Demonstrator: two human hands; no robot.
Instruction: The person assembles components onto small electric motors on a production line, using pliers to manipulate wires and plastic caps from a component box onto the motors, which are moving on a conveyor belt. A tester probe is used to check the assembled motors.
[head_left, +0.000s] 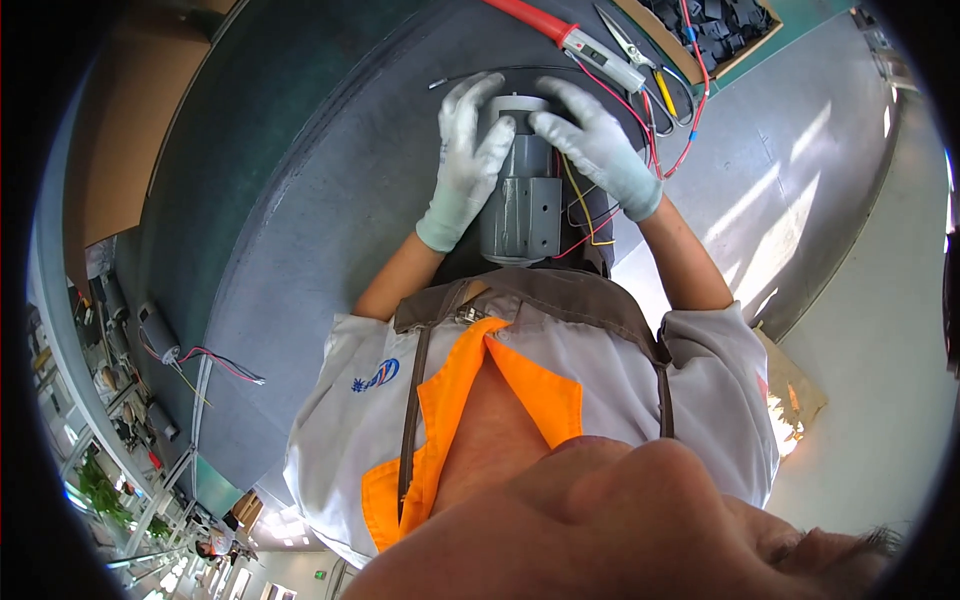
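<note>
A grey cylindrical electric motor [528, 215] lies in front of my body on the dark grey worktop, its pale round end pointing away from me. My left hand [466, 160], in a whitish glove, curves round the left of that far end, the thumb pressed on it. From the right, my right hand [600, 150], gloved alike, grips the same end with thumb and fingers. Yellow, red and black wires come out along the motor's right side. A thin dark cable [470, 77] lies beyond the fingertips.
A red and grey handheld tool [600, 55] with a red lead lies far right of the motor, next to scissors [622, 35] and a yellow-handled tool [665, 92]. Behind them stands a cardboard box [775, 22] of black parts. Another wired motor [157, 333] sits at left.
</note>
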